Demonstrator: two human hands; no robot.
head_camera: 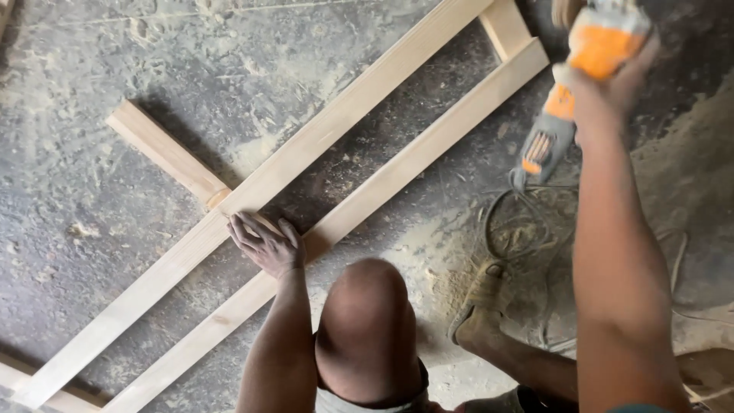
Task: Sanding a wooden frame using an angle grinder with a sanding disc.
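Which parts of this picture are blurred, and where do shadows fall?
Head view: the right hand and orange power tool look motion-blurred; the left hand and wooden frame are sharp; soft shadows lie beside the frame's rails on the dusty floor.

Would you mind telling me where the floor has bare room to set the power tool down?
Bare dusty floor lies upper left, bordered by the short wooden piece and the long rails. It is crowded on the right: the cable, the foot and sawdust sit under the right hand holding the orange power tool.
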